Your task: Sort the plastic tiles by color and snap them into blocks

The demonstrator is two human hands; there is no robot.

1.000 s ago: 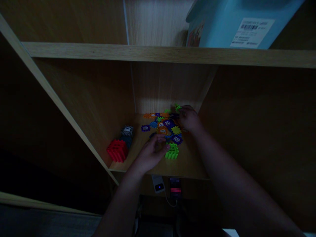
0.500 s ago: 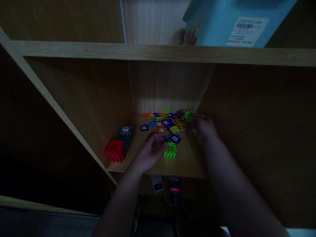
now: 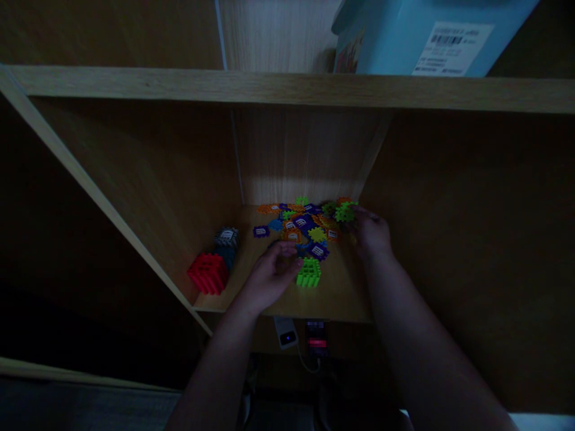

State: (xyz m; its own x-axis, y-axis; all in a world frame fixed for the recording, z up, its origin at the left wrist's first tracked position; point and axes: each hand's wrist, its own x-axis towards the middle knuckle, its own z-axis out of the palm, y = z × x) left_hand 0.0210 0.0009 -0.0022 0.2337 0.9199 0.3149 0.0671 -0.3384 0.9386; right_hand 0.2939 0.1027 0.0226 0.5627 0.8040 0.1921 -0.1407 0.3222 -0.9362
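Note:
My right hand (image 3: 372, 234) pinches a green toothed building block (image 3: 345, 212) at the right back of the pile. The fingertips are partly hidden behind it. My left hand (image 3: 272, 274) is open, fingers curved and thumb apart. Its thumb tip is close to a stack of light-green blocks (image 3: 308, 273); whether they touch I cannot tell. Between the hands lies a loose heap of flat toothed blocks, among them a purple block with a white window print (image 3: 318, 251), a yellow block (image 3: 317, 234) and an orange block (image 3: 333, 234).
Red stacked blocks (image 3: 208, 274) stand at the shelf's left front, with dark-blue and grey blocks (image 3: 227, 239) behind. Side walls and an upper shelf board (image 3: 287, 90) enclose the space. A light-blue bin (image 3: 381, 51) sits above. Below are a phone (image 3: 317, 338) and a white device (image 3: 286, 332).
The green block in my right hand has turned, its flat face now showing more. Another green piece now shows just left of it. My left hand has stayed nearly still.

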